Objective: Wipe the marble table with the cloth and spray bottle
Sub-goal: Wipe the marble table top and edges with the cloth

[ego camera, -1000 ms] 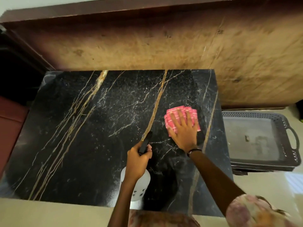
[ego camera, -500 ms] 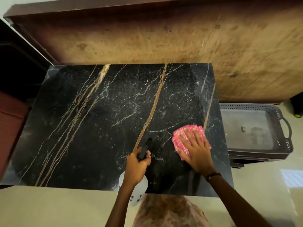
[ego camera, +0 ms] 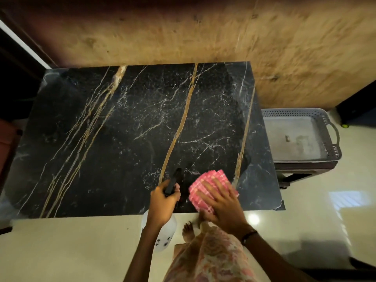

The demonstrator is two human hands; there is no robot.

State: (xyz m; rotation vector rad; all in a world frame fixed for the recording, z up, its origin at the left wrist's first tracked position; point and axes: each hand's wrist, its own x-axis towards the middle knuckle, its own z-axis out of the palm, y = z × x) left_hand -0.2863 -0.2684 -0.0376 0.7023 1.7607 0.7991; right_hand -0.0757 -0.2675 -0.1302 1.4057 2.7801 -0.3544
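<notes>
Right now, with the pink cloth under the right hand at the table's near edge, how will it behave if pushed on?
The pink checked cloth looks soft and folded, so it should slide flat under the right hand but flop if lifted. On the glossy marble table it will probably glide easily. It sits close to the near edge, so it could slip off.

The table [ego camera: 122, 129] is polished black marble with gold and white veins. The cloth [ego camera: 205, 186] is pink checked woven fabric. The spray bottle [ego camera: 162, 235] is translucent white plastic. The tray [ego camera: 293, 112] is perforated grey plastic. The floor [ego camera: 81, 251] is glossy cream tile.
</notes>
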